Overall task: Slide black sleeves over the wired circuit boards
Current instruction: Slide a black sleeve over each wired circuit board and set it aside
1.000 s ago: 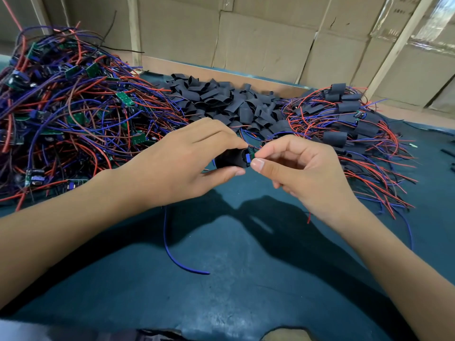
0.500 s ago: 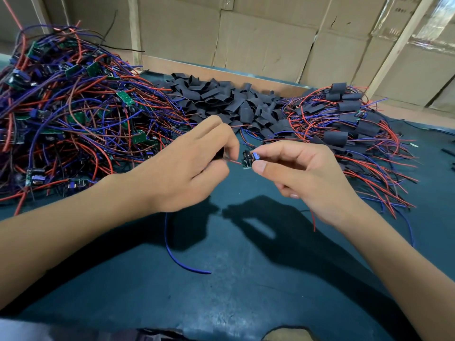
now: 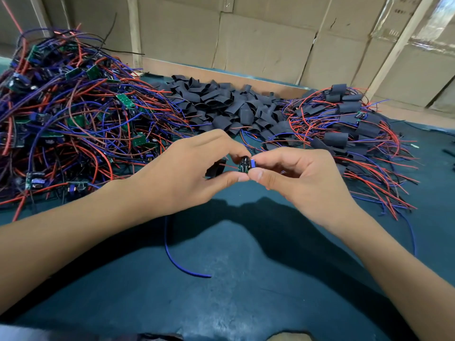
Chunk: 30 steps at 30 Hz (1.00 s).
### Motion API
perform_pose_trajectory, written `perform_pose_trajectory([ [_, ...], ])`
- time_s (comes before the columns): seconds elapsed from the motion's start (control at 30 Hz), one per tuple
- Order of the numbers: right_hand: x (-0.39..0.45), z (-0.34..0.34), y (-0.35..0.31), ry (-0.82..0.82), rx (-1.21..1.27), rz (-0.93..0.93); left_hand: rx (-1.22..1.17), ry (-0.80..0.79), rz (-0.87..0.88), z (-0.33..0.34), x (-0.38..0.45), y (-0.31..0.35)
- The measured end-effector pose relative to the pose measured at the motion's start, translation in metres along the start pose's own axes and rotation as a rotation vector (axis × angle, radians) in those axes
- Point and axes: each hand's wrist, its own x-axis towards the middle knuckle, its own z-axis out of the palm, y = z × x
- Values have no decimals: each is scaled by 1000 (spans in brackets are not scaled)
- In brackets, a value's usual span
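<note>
Two hands, one board, one sleeve; left hand [image 3: 187,173] grip round black sleeve [image 3: 215,169]; right hand [image 3: 295,175] grip pinching circuit board [image 3: 246,165]

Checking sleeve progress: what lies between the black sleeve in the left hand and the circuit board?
In the head view, a short stretch of red wire bridges the gap between the black sleeve and the circuit board; the board is uncovered.

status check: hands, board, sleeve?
Left hand grips sleeve, threaded on the wires. Right hand pinches board. Board bare, sleeve just short of it. Nothing blocking.
</note>
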Motion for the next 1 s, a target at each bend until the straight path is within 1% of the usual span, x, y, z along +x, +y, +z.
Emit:
perform_pose_trajectory([
  [0.17,-3,7,4,44,-38,26,36,-6,1,-1,-1,1],
  [0.33,-4,12,7,36,-81,30,66,9,50,2,-3,3],
  [0.43,-4,13,4,86,-70,24,41,5,15,4,-2,3],
  [0.5,-3,10,0,103,-25,18,60,-44,8,4,-1,3],
  [0.63,-1,6,-8,67,29,43,87,-189,39,3,-2,4],
  [0.73,0,8,-8,55,49,62,50,-274,-27,3,-3,5],
  [0.8,0,9,-8,42,82,89,13,-279,-59,3,-3,6],
  [0.9,1,13,-9,62,180,125,-11,-282,-40,4,-1,4],
  [1.0,2,19,-9,112,280,196,35,-306,-14,8,0,5],
])
